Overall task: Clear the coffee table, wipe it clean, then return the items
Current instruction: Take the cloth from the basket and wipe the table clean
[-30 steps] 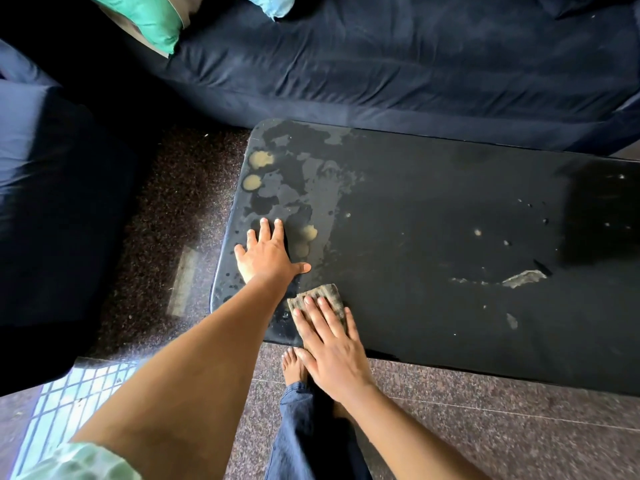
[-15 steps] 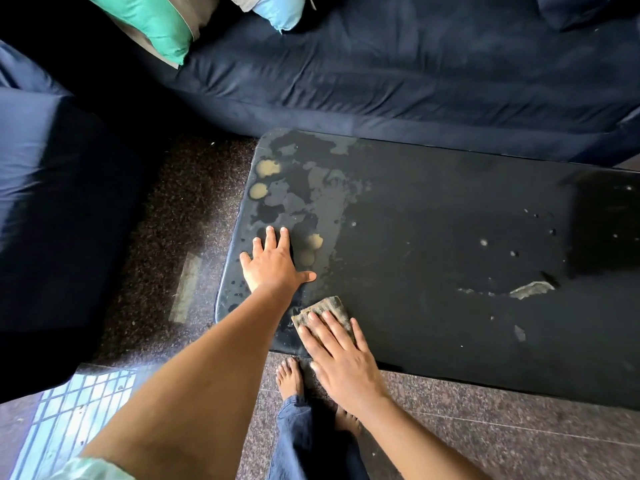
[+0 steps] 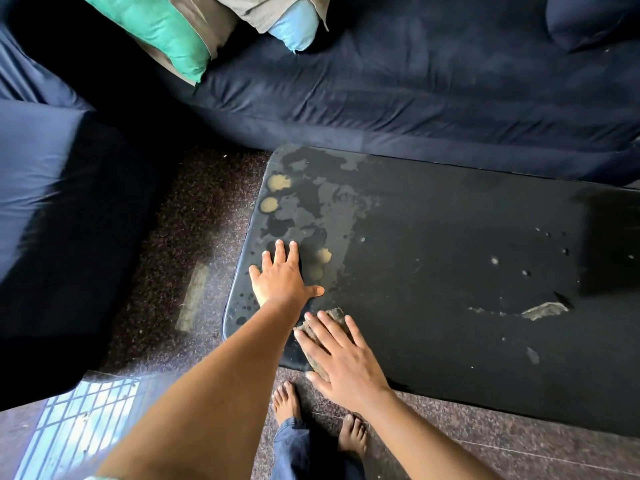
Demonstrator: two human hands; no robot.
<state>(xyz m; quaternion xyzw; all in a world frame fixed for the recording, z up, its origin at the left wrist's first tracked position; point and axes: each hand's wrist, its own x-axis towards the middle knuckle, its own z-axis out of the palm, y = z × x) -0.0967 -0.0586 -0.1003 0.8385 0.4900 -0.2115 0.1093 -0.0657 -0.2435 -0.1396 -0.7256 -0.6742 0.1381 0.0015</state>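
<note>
1. The fingers (image 3: 292, 251) of the left hand (image 3: 282, 280) are spread wide and lie flat on the black coffee table (image 3: 433, 271), near its left end; the thumb points to the right; this hand grasps nothing
2. The fingers (image 3: 332, 329) of the right hand (image 3: 341, 358) are also stretched out, a little apart, and they press down on a brown-grey cloth (image 3: 337, 315); the palm covers most of the cloth, only its far edge and left edge show
3. The cloth lies at the near left corner of the table, just beside the left wrist
4. The table top has pale, dull patches and some yellowish stains (image 3: 278, 181) around and beyond the left hand; small light spots and a chipped mark (image 3: 543, 310) are further right
5. A dark blue sofa (image 3: 415, 98) stands behind the table, with a green cushion (image 3: 156, 29) on it; two bare feet (image 3: 287, 400) stand on the stone floor (image 3: 519, 448) below the near edge
</note>
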